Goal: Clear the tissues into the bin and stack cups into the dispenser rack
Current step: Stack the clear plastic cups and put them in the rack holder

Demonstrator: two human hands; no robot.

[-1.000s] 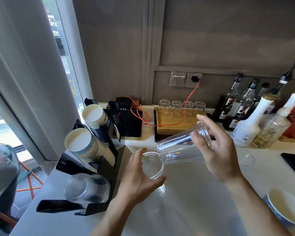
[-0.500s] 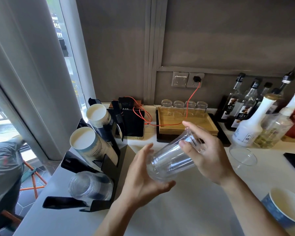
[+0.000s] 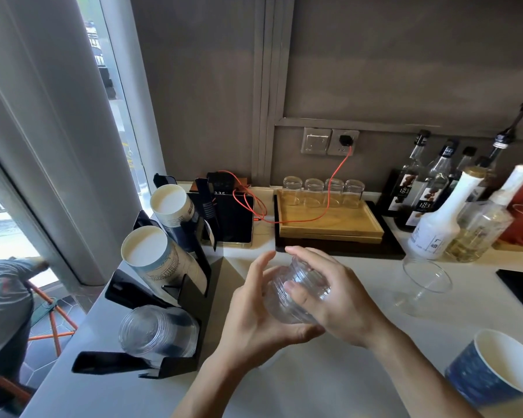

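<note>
I have both hands on a stack of clear plastic cups (image 3: 296, 292) held above the white worktop (image 3: 329, 384). My left hand (image 3: 254, 321) cups it from below and the near side, fingers curled round it; my right hand (image 3: 332, 300) wraps over it from the right, thumb and fingertips pressed on the ribbed wall. The cups look empty.

To the left stands the black dispenser rack (image 3: 191, 297). Its lowest slot holds a stack of clear cups (image 3: 157, 330) lying on its side, mouths toward me. The middle slot carries a tilted stack of paper cups (image 3: 160, 260) with a pale printed pattern, and the top slot a darker stack of paper cups (image 3: 178, 209); all I see inside both is a white interior.

One single clear cup (image 3: 424, 285) stands upright and empty on the worktop to the right of my hands, just before a white squeeze bottle (image 3: 444, 218). A blue paper cup (image 3: 495, 369) sits at the lower right edge, its white inside bare. Four small glasses (image 3: 323, 191) stand upside down along the back of a wooden tray (image 3: 329, 224).
</note>
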